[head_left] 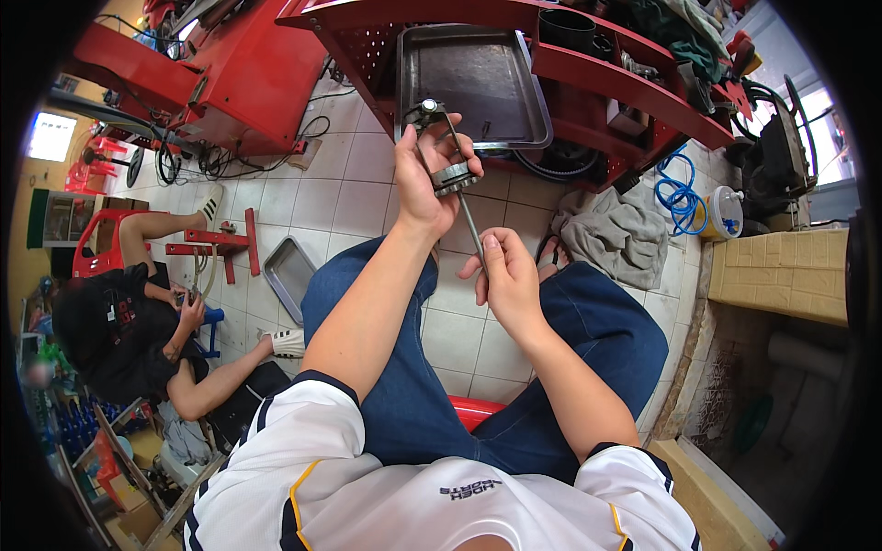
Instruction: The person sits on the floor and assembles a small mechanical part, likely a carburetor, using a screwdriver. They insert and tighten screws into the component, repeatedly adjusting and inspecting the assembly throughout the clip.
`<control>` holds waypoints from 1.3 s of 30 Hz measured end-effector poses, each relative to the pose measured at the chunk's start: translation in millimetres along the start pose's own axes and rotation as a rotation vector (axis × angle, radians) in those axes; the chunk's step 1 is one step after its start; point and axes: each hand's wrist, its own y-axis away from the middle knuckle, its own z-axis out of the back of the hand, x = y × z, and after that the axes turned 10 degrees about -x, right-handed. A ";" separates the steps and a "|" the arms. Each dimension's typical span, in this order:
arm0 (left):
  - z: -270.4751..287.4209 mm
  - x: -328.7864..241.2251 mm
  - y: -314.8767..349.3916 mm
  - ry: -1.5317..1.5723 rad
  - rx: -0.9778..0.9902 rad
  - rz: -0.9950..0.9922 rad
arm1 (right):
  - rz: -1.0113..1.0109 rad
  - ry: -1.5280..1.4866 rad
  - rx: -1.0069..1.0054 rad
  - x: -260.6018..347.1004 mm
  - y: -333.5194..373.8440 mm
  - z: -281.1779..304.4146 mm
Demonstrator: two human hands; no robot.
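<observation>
My left hand (425, 188) is raised in front of the tray, its fingers wrapped round a black metal clamp-like part (451, 174). This part has a narrow open frame, a shiny round bolt head at its far end and a ridged ring at its near end. A thin grey metal rod (469, 219) runs from the ringed end down toward me. Lower and to the right, my right hand (509, 281) closes its fingers round the near end of that rod. The exact kind of the part cannot be made out.
A deep metal tray (473, 78) sits on a red tool cart (634, 92). On the tiled floor lie a smaller grey tray (290, 278), a red metal stand (220, 242), a grey cloth (614, 236) and a blue hose (675, 191). Another person (124, 321) sits at the left.
</observation>
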 end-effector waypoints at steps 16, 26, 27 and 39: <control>-3.5 3.6 5.6 -0.003 0.076 0.042 | -0.080 -0.017 0.034 0.8 0.0 1.1; -4.1 7.1 8.0 -0.014 0.071 0.064 | -0.123 -0.063 0.052 5.1 -1.2 1.5; -4.5 7.4 8.3 -0.012 0.072 0.068 | -0.125 -0.071 0.056 5.3 -1.1 1.8; -5.2 12.8 9.5 -0.005 0.077 0.100 | -0.104 -0.107 0.099 1.7 -1.4 1.1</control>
